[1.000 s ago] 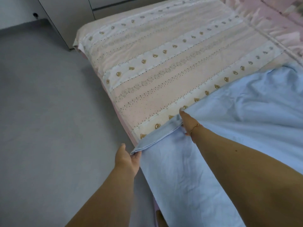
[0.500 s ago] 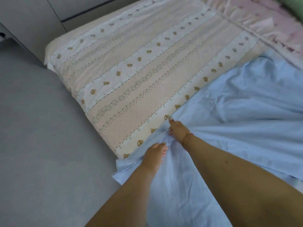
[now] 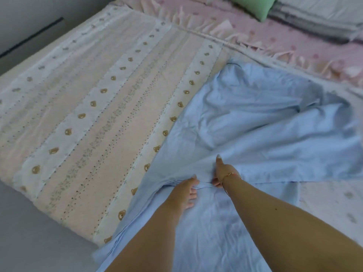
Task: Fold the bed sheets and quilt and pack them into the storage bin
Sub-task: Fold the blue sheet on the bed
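Pale blue cotton bed sheet (image 3: 255,134) was spread rumpled over near right part of bed, lapped onto cream-and-pink striped quilt with small brown bear motifs (image 3: 94,114). Bunched fold of sheet was pinched by left hand (image 3: 185,191), fingers curled. Same gathered ridge was gripped by right hand (image 3: 223,172), thumb raised. Step judged: gathering sheet for early fold; quilt untouched. Next move judged to call for edges matched and far wrinkles drawn flat. Storage bin was not seen.
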Available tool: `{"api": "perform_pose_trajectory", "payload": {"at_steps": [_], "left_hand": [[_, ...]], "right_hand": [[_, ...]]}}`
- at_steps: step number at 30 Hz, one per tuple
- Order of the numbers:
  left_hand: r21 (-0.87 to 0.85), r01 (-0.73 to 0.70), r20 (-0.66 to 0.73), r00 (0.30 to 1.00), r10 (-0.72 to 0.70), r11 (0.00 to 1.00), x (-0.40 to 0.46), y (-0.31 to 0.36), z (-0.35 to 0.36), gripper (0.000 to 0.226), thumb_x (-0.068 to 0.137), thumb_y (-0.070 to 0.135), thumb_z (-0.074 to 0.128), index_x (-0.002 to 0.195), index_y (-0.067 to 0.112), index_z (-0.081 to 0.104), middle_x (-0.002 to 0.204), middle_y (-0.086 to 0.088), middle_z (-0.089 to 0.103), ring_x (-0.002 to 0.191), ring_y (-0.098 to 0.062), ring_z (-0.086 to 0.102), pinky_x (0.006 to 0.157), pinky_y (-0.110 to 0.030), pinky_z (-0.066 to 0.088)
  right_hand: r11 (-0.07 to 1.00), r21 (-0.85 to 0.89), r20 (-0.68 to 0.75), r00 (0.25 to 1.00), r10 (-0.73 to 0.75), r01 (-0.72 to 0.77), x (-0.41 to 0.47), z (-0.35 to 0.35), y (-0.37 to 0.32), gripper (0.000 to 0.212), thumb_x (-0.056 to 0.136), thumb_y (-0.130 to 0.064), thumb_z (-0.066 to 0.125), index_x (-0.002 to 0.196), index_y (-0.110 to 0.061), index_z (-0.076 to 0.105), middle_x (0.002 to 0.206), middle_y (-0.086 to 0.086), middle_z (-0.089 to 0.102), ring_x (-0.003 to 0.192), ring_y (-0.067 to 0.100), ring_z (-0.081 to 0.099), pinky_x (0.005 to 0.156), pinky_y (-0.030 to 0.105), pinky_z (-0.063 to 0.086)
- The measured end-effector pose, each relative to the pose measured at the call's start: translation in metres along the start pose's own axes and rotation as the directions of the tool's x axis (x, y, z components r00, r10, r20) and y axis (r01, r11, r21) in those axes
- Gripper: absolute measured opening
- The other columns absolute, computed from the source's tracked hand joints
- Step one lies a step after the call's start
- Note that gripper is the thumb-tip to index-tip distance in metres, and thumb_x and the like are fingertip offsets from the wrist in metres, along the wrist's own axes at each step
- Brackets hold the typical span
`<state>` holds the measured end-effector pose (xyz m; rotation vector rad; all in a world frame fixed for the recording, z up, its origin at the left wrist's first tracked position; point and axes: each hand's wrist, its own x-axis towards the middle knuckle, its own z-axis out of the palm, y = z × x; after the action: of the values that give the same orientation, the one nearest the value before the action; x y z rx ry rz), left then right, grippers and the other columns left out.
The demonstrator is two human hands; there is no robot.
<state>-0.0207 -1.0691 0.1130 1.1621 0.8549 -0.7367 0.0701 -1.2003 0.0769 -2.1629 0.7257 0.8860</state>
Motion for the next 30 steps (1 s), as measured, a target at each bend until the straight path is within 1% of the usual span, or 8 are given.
{"api": "perform_pose_trajectory", "payload": {"at_steps": [7,12,15,19,22,24,27,30], "left_hand": [[-0.038,0.185,0.243,0.955,-0.171,0.982,0.016,0.017,0.032,0.043,0.09,0.06,0.047,0.121,0.032,0.056,0.133,-0.014,0.047,0.124,-0.032,0.049,0.102,-0.043,0.037],[-0.172,0.238,0.267,0.945,-0.187,0.956,0.03,0.02,0.046,0.046,0.091,0.053,0.052,0.129,0.03,0.057,0.137,-0.014,0.044,0.13,-0.031,0.045,0.102,-0.043,0.036],[-0.248,0.227,0.249,0.954,-0.165,0.942,0.037,0.024,0.055,0.04,0.091,0.047,0.056,0.125,0.027,0.061,0.136,-0.01,0.042,0.132,-0.029,0.043,0.105,-0.043,0.035],[-0.229,0.335,0.302,0.917,-0.26,0.914,0.046,0.024,0.057,0.038,0.089,0.044,0.058,0.123,0.027,0.061,0.14,-0.012,0.039,0.131,-0.038,0.043,0.106,-0.043,0.034],[-0.163,0.414,0.35,0.873,-0.34,0.896,0.044,0.022,0.064,0.037,0.086,0.044,0.06,0.12,0.028,0.061,0.135,-0.02,0.042,0.123,-0.041,0.048,0.105,-0.047,0.037],[-0.277,0.358,0.316,0.91,-0.267,0.892,0.05,0.022,0.069,0.04,0.088,0.039,0.06,0.126,0.026,0.059,0.136,-0.017,0.044,0.126,-0.032,0.048,0.106,-0.043,0.036],[-0.432,0.2,0.2,0.972,-0.123,0.879,0.06,0.028,0.075,0.038,0.093,0.031,0.057,0.129,0.021,0.058,0.141,-0.006,0.045,0.127,-0.025,0.047,0.099,-0.038,0.039],[-0.471,0.074,0.087,0.996,-0.037,0.879,0.067,0.046,0.08,0.034,0.095,0.024,0.053,0.128,0.017,0.058,0.138,-0.003,0.053,0.122,-0.023,0.051,0.096,-0.034,0.041]], "right_hand": [[0.944,0.293,-0.111,0.975,0.193,-0.154,0.02,-0.033,0.023,0.078,0.092,-0.064,0.017,0.112,-0.002,0.06,0.126,0.02,0.057,0.115,0.033,0.054,0.104,0.046,0.041],[0.813,0.543,-0.146,0.93,0.336,-0.209,0.027,-0.045,0.05,0.088,0.072,-0.073,0.028,0.135,-0.014,0.043,0.131,0.017,0.052,0.117,0.038,0.051,0.103,0.05,0.04],[0.724,0.673,-0.149,0.932,0.331,-0.149,0.027,-0.054,0.049,0.072,0.085,-0.064,0.036,0.124,-0.007,0.055,0.119,0.018,0.059,0.102,0.033,0.057,0.099,0.047,0.045],[0.586,0.804,-0.115,0.939,0.325,-0.104,0.023,-0.066,0.043,0.038,0.095,-0.046,0.039,0.082,-0.015,0.055,0.095,0.011,0.054,0.074,0.025,0.054,0.076,0.041,0.049],[0.417,0.906,-0.092,0.924,0.371,-0.077,0.025,-0.072,0.045,0.029,0.094,-0.043,0.047,0.085,-0.017,0.055,0.084,0.007,0.056,0.065,0.019,0.054,0.063,0.034,0.05],[0.328,0.944,-0.092,0.913,0.397,-0.047,0.029,-0.077,0.042,0.032,0.092,-0.043,0.052,0.078,-0.015,0.056,0.088,0.008,0.059,0.066,0.021,0.055,0.064,0.034,0.05],[0.359,0.933,-0.142,0.896,0.42,-0.02,0.035,-0.083,0.034,0.034,0.088,-0.044,0.057,0.07,-0.015,0.056,0.082,0.003,0.058,0.063,0.017,0.052,0.061,0.027,0.046],[0.527,0.849,-0.245,0.909,0.337,0.034,0.038,-0.094,0.009,0.031,0.091,-0.04,0.052,0.069,-0.018,0.058,0.088,0.004,0.059,0.068,0.017,0.051,0.074,0.032,0.047]]}}
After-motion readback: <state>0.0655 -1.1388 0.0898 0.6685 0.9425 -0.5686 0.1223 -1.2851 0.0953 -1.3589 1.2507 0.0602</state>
